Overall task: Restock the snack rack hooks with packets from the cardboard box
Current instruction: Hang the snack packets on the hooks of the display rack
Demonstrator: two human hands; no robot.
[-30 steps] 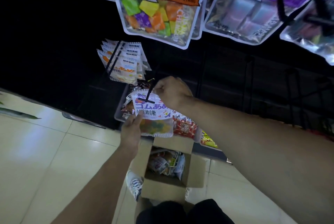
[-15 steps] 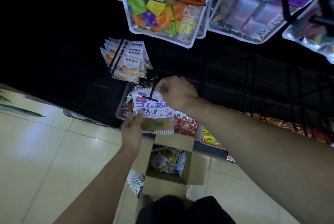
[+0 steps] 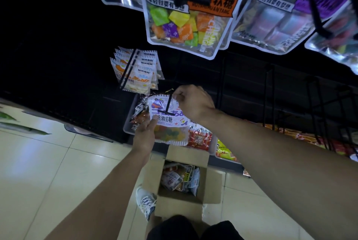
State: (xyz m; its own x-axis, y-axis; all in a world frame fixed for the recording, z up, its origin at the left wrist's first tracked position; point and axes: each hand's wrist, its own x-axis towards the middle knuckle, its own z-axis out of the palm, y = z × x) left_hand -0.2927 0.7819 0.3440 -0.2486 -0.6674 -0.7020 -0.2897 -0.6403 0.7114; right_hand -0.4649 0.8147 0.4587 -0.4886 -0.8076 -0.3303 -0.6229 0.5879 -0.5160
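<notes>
Hands point(image 3: 168, 117) gripping gummy packet point(image 3: 170, 125) on hook point(image 3: 168, 105), hung packets point(image 3: 135, 73) beside, cardboard box point(image 3: 186, 177) below

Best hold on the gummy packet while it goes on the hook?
Pinch the gummy packet at its flat top edge beside the hook, coming from the right as the right hand does; steady the lower left corner as the left hand does. The candy-filled lower part is bulky.

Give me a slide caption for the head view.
Both hands thread a white gummy packet onto a black rack hook above the open cardboard box.
</notes>
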